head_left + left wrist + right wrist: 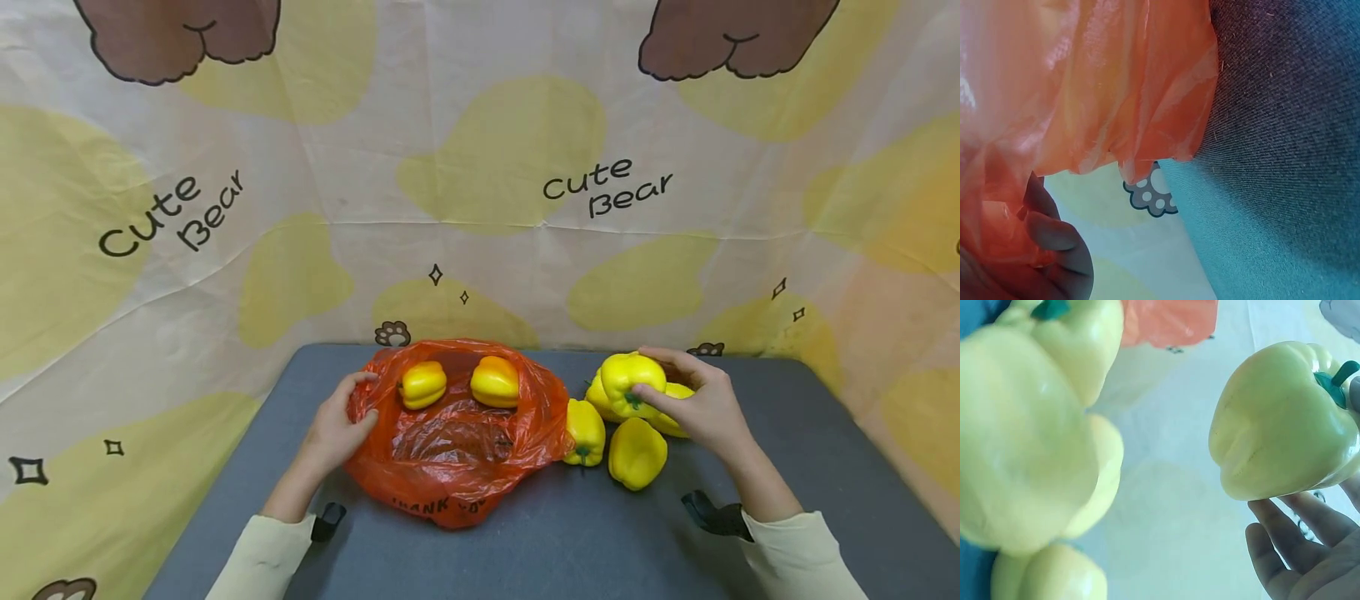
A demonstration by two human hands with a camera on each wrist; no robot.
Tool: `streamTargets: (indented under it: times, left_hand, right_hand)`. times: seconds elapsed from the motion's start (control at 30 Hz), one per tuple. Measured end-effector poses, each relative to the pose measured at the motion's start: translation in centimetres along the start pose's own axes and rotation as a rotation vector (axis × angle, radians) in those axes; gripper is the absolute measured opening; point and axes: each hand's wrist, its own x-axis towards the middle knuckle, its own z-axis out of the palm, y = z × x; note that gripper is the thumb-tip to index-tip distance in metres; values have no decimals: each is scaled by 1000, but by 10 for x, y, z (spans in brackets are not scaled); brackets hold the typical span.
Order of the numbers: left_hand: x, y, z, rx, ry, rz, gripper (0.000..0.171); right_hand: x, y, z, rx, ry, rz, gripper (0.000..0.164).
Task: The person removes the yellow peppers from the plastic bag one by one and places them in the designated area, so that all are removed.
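An orange-red plastic bag (442, 487) with its mouth spread wide lies on the table. Two yellow bell peppers, one on the left (422, 386) and one on the right (495, 383), are inside it. At the bag's left rim, my left hand (330, 429) grips the thin plastic; the left wrist view shows curled fingers (1054, 234) against the film. My right hand (705, 408) holds a yellow bell pepper (632, 377) between thumb and fingers, raised over other peppers. In the right wrist view this pepper (1285, 425) shows a green stem, with fingers beneath it.
Several more yellow peppers lie right of the bag: one (585, 433) against its side, one (637, 454) nearer me, others partly behind the held pepper. The grey-blue table (555, 542) ends at a printed cloth backdrop (510, 275).
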Motion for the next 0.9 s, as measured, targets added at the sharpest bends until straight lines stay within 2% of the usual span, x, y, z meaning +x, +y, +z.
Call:
streamTargets:
  times: [0.23, 0.4, 0.9]
  left_hand:
    - [0, 1, 0, 6, -7, -16, 50]
    - [0, 0, 1, 8, -15, -33, 50]
    - [1, 0, 0, -1, -30, -47, 50]
  right_hand:
    - [-7, 12, -17, -40, 45, 26, 43]
    - [-14, 18, -30, -111, 62, 49, 45]
    - [-28, 45, -65, -289, 43, 162, 48]
